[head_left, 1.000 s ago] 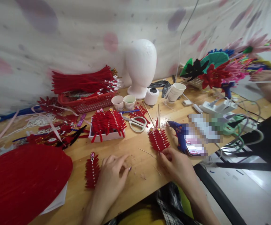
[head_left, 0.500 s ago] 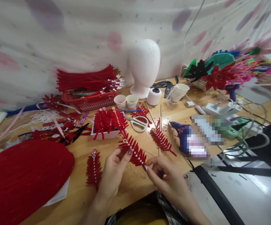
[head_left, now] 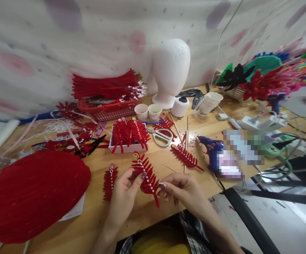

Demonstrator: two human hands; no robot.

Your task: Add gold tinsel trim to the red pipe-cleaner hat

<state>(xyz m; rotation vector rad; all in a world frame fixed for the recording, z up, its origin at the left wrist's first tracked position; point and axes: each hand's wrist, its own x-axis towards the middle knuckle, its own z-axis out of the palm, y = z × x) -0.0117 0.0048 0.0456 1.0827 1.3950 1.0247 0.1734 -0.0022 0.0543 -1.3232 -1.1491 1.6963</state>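
Observation:
My left hand [head_left: 125, 194] pinches a red fuzzy leaf-shaped ornament [head_left: 149, 178] between thumb and fingers. A line of white beads runs down its middle, a yellow gem tops it, and its bare stem points down toward me. Close to its lower right edge is my right hand [head_left: 181, 190], thumb and fingertips pressed together; whatever they may hold is hidden. One similar red leaf [head_left: 110, 183] lies left of my left hand, partly covered by it. Another red leaf [head_left: 186, 157] rests to the right, across a thin stick.
Beyond my hands are a white box [head_left: 128, 148] of red leaves, scissors [head_left: 163, 137] and a glue gun [head_left: 212, 151]. A large red disc [head_left: 36, 194] lies left. Further back stand a red basket [head_left: 107, 111], paper cups [head_left: 155, 113], thread [head_left: 180, 107] and a foam head [head_left: 172, 70].
The held leaf has turned more upright, its stem now hanging free. My right fingertips have shifted from its lower end to beside its edge. The whole view has swung slightly left.

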